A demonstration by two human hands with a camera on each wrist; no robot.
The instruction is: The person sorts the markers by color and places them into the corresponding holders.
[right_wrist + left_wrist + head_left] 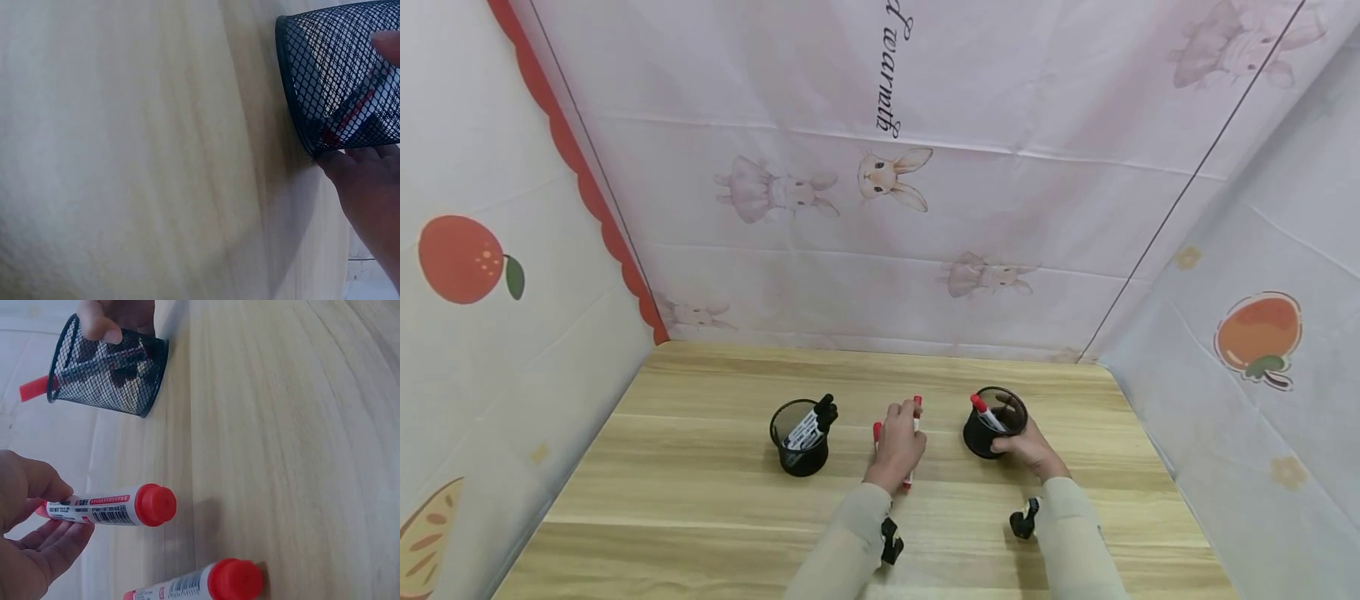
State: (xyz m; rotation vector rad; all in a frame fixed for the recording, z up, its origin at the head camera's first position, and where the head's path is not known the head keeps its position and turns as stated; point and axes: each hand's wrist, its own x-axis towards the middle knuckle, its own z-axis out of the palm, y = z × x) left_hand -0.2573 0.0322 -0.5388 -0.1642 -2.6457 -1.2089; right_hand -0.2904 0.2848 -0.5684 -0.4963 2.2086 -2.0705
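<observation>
My left hand point(899, 443) pinches a red-capped white marker point(106, 508) between thumb and fingers, just over the wooden table. Another red marker point(187, 587) lies beside it, mostly covered by that hand in the head view. On the right, my right hand point(1030, 448) grips a black mesh pen cup point(979, 437), thumb on the near side and fingers round the far side. The cup stands upright and holds one red marker point(985, 411), cap end up, leaning on the rim.
A second black mesh cup point(803, 461) stands left of my left hand, with several black-capped markers point(808, 425) in it. Printed cloth walls point(850, 300) rise behind the table point(700, 500) and at both sides.
</observation>
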